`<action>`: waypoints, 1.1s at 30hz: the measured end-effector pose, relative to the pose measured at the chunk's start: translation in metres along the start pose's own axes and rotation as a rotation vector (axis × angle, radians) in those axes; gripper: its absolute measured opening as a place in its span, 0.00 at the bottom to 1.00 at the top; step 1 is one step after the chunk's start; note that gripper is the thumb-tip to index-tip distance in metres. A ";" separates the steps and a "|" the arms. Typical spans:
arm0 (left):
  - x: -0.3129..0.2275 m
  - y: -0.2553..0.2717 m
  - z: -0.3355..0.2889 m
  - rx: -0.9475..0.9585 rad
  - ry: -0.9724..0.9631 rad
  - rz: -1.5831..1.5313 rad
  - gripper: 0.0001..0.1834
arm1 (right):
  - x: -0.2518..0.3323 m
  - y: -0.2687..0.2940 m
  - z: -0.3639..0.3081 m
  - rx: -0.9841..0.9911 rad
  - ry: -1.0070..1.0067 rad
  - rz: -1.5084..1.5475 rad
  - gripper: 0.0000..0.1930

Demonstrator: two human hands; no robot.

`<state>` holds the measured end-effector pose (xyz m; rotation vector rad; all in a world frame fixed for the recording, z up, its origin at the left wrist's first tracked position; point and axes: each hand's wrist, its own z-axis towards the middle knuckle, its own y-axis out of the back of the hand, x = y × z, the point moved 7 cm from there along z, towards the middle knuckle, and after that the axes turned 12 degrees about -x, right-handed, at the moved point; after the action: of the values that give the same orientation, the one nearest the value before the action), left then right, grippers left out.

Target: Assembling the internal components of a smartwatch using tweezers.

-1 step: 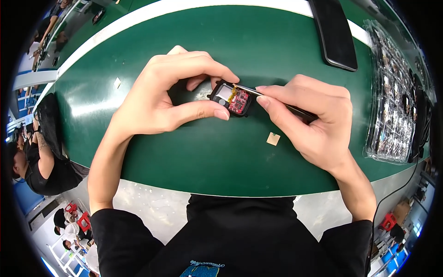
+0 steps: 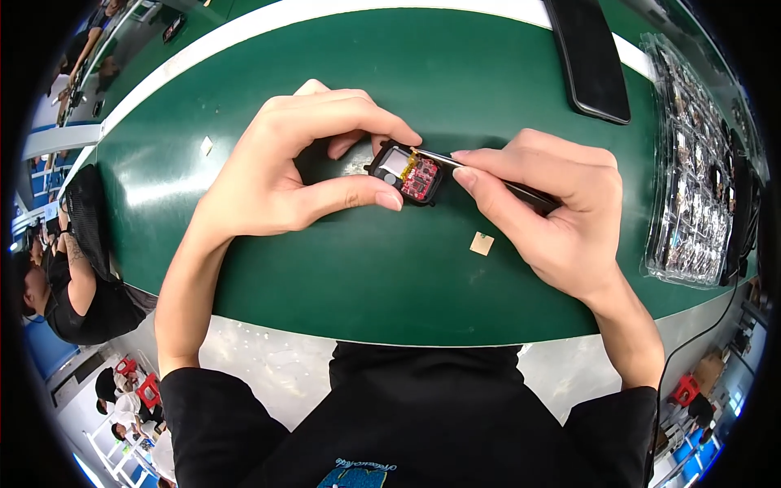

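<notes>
Though nothing has visibly shifted, left hand (image 2: pixel 272 167) pinches black case (image 2: pixel 409 172), right hand (image 2: pixel 569 199) slim tool (image 2: pixel 438 158).
Case's length slants down rightward.

A black slab (image 2: pixel 590 65) crosses a white strip (image 2: pixel 521 13).

The green bench (image 2: pixel 350 285) looks smooth and glossy; right, the trays (image 2: pixel 691 179) are shiny clear plastic; the device (image 2: pixel 409 174) looks plastic-cased, the slim tool (image 2: pixel 440 159) metallic toward its tip.

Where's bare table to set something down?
Green table: near side of the small device, left of the square piece; far side, between left hand and black slab. Crowded: right end, plastic trays; centre, device and right hand.
</notes>
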<state>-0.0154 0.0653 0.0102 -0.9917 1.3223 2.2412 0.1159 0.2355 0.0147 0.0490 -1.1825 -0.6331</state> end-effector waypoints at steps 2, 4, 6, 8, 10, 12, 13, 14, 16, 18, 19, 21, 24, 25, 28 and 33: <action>0.001 0.000 0.000 0.010 -0.001 0.004 0.32 | -0.001 0.000 0.001 0.017 -0.007 -0.026 0.06; 0.001 0.001 0.000 0.018 -0.003 0.010 0.32 | -0.001 0.001 0.002 0.020 -0.020 -0.027 0.05; 0.001 0.000 0.000 0.022 0.001 0.012 0.31 | -0.002 0.001 0.002 0.024 -0.033 -0.029 0.05; 0.000 0.000 0.000 0.027 -0.005 0.017 0.31 | 0.000 0.001 0.002 0.046 0.000 -0.041 0.05; -0.001 0.000 0.000 0.031 -0.008 0.023 0.31 | -0.004 -0.001 -0.001 0.032 -0.032 -0.024 0.06; -0.002 -0.001 0.000 0.035 -0.024 0.041 0.30 | -0.006 -0.002 -0.003 0.019 -0.063 -0.008 0.07; -0.002 -0.001 0.000 0.034 -0.022 0.040 0.30 | -0.006 -0.002 -0.003 0.021 -0.063 -0.010 0.07; -0.002 -0.001 0.001 0.031 -0.033 0.038 0.30 | -0.006 -0.002 -0.003 0.023 -0.063 -0.013 0.08; -0.003 -0.001 0.000 0.028 -0.041 0.037 0.29 | -0.006 -0.002 -0.003 0.026 -0.062 -0.006 0.08; -0.003 -0.001 0.000 0.034 -0.036 0.051 0.29 | -0.007 -0.003 -0.003 0.028 -0.062 0.000 0.08; -0.004 -0.001 0.001 0.035 -0.035 0.050 0.29 | -0.007 -0.003 -0.003 0.029 -0.055 0.002 0.08; -0.007 -0.001 0.003 0.051 -0.036 0.074 0.28 | -0.007 -0.003 -0.003 0.030 -0.050 0.003 0.08; -0.009 -0.002 0.003 0.052 -0.039 0.072 0.28 | -0.006 -0.004 -0.003 0.035 -0.036 -0.003 0.08; -0.008 -0.003 0.002 0.053 -0.038 0.072 0.28 | -0.005 -0.004 -0.004 0.033 -0.032 -0.004 0.09; -0.012 -0.003 0.000 0.035 -0.161 0.109 0.27 | -0.003 -0.005 -0.004 0.032 -0.025 -0.031 0.09; -0.011 -0.002 -0.001 0.028 -0.139 0.084 0.27 | -0.001 -0.003 -0.003 0.046 -0.016 -0.069 0.09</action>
<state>-0.0063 0.0662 0.0163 -0.7694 1.3532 2.3010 0.1170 0.2323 0.0110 0.1242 -1.2148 -0.6682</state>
